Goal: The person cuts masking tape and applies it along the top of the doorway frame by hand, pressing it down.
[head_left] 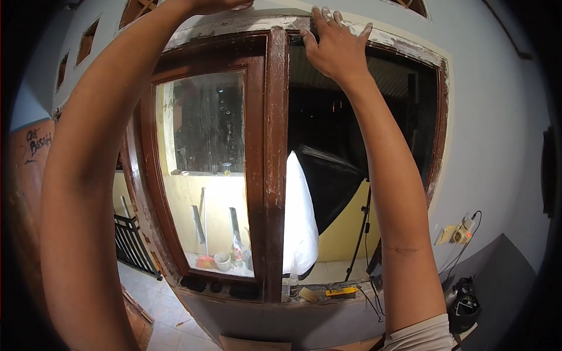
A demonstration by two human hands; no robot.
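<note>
My right hand (338,48) is raised to the top rail of a wooden window frame (276,146). Its fingers are spread and their tips look whitish, with nothing visible in them. White, flaking paint covers the top rail (404,47) around that hand. My left hand (216,4) reaches up to the upper edge of the view and is mostly cut off, so its fingers and anything in them cannot be made out. Left of the centre post hangs a brown casement with a glass pane (205,134). The opening on the right shows no sash.
On the sill stand a small bottle (293,285), a tan block (308,295) and a yellow cutter knife (341,291). Behind the opening is a lit softbox (301,216) on a stand. A plugged-in adapter (462,235) with cables is on the right wall.
</note>
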